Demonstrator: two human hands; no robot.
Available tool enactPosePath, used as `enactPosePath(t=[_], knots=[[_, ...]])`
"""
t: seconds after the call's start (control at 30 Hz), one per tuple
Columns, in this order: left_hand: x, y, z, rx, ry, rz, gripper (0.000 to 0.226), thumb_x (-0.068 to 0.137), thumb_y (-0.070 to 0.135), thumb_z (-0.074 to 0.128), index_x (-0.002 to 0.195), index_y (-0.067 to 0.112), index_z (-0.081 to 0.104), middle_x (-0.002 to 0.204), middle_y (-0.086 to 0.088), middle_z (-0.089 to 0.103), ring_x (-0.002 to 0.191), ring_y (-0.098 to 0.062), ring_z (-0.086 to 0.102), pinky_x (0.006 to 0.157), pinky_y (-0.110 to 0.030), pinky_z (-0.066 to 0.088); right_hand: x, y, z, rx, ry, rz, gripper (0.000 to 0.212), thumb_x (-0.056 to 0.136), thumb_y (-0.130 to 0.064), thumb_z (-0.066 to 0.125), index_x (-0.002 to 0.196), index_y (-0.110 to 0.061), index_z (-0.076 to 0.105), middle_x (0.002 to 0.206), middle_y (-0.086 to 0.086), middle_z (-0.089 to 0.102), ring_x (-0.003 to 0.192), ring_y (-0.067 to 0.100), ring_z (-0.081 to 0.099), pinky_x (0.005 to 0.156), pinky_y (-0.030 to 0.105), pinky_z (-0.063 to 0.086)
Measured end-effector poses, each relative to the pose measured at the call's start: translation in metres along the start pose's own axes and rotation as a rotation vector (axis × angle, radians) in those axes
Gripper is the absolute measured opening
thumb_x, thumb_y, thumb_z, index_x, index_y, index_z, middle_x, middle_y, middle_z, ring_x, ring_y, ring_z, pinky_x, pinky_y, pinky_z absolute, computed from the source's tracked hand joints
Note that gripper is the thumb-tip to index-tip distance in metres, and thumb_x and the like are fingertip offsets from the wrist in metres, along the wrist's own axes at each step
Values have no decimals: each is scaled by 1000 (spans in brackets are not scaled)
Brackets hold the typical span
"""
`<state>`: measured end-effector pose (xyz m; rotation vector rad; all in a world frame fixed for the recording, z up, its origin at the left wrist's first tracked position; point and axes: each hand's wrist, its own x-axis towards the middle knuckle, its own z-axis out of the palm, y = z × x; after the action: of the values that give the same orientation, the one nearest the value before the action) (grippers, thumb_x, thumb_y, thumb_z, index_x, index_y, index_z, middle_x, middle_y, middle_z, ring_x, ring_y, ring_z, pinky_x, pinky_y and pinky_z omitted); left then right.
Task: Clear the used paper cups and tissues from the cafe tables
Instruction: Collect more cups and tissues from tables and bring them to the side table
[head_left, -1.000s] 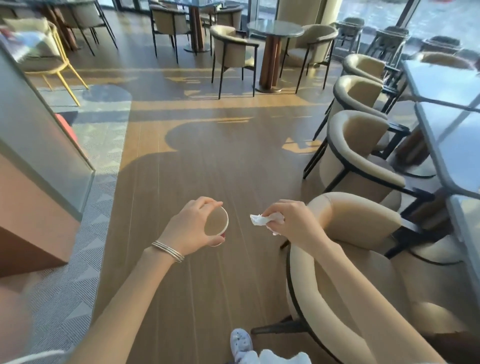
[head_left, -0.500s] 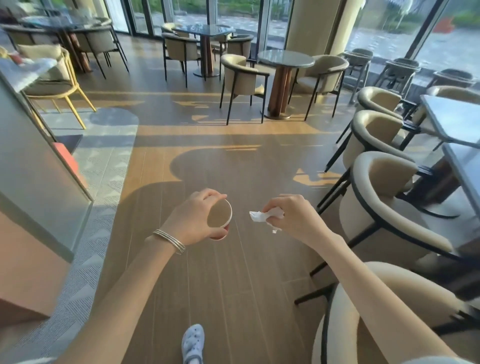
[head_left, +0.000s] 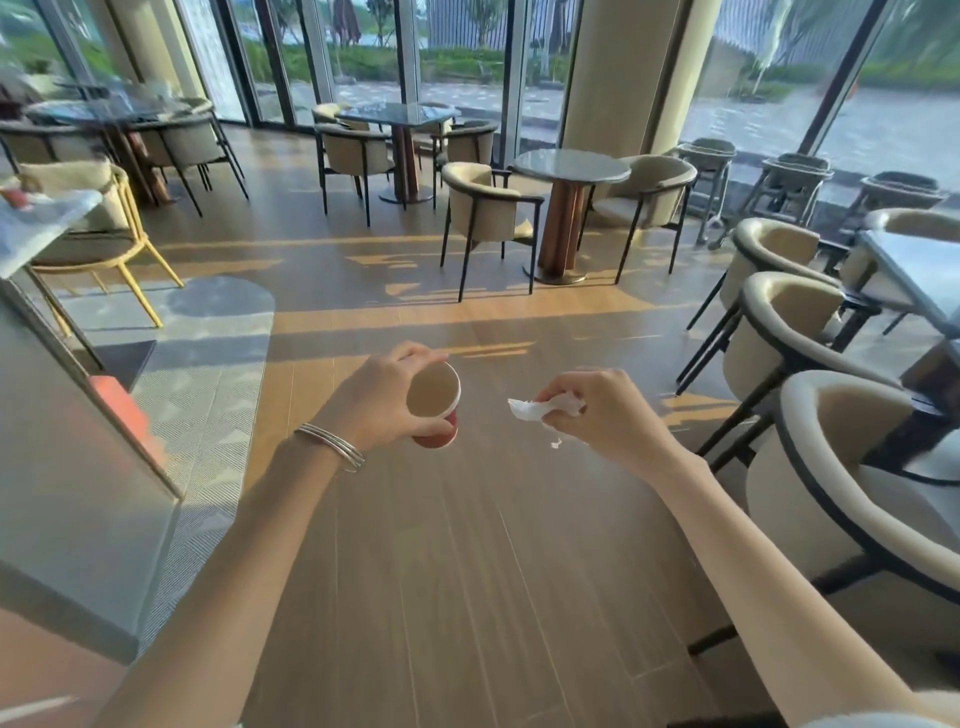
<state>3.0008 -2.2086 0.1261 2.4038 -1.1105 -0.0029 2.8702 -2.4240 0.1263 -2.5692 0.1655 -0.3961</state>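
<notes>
Compared with one second ago, the view is lifted and has gone forward: the beige chair that was close under the right arm is now further to the side, the shoe at the bottom edge is no longer visible, and more of the windows and the far tables appears. The hands themselves keep almost the same pose. The left hand (head_left: 376, 402) holds the paper cup (head_left: 434, 401), with fingers curled over its rim and the thumb under its red wall; the opening is tilted toward the camera, and I cannot tell whether any liquid is inside. The right hand (head_left: 610, 413) pinches the crumpled white tissue (head_left: 545, 408) between thumb and fingers, and a small shred hangs below it. Both things are in the air above the wooden floor (head_left: 467, 571), near each other but not touching. I judge that the collecting at this table is done and the person is walking with the waste. No bin is visible, so the place for dropping is not yet known. The round table (head_left: 570, 165) ahead looks bare, as far as the blur allows.
</notes>
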Motion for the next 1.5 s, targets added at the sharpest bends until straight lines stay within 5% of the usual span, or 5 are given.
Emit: enactPosePath(t=[0.37, 0.7, 0.97, 1.33, 1.5], knots=[[77, -130, 3, 12, 11, -151, 79, 65, 38, 80, 134, 24, 45, 133, 6, 44, 119, -14, 43, 95, -23, 33, 162, 22, 87, 78, -100, -77, 15, 72, -7, 71, 84, -16, 71, 73, -8, 60, 67, 14, 53, 57, 23, 39], [194, -221, -12, 12, 89, -329, 79, 65, 39, 79, 135, 28, 44, 136, 12, 40, 122, -11, 38, 96, -26, 37, 364, 39, 125, 117, -245, -234, 16, 74, -12, 70, 87, -21, 70, 78, -6, 66, 70, 17, 57, 64, 33, 46], [230, -299, -16, -1, 102, -489, 81, 66, 41, 77, 136, 27, 41, 136, 12, 39, 122, -8, 37, 99, -33, 39, 451, 30, 194, 198, -363, -332, 16, 71, -7, 72, 83, -17, 71, 73, -9, 64, 62, 2, 49, 59, 22, 40], [295, -470, -81, 42, 138, -556, 82, 65, 40, 79, 136, 24, 41, 136, 10, 39, 122, -12, 38, 98, -36, 39, 625, -47, 305, 186, -422, -405, 16, 72, -8, 69, 85, -19, 70, 80, -4, 67, 68, 11, 53, 64, 28, 44], [335, -550, -128, 63, 150, -524, 80, 68, 42, 77, 137, 27, 39, 138, 12, 36, 121, -11, 37, 96, -27, 35, 703, -81, 335, 177, -358, -377, 18, 72, -11, 70, 83, -25, 70, 74, -18, 60, 68, 8, 55, 61, 25, 43]])
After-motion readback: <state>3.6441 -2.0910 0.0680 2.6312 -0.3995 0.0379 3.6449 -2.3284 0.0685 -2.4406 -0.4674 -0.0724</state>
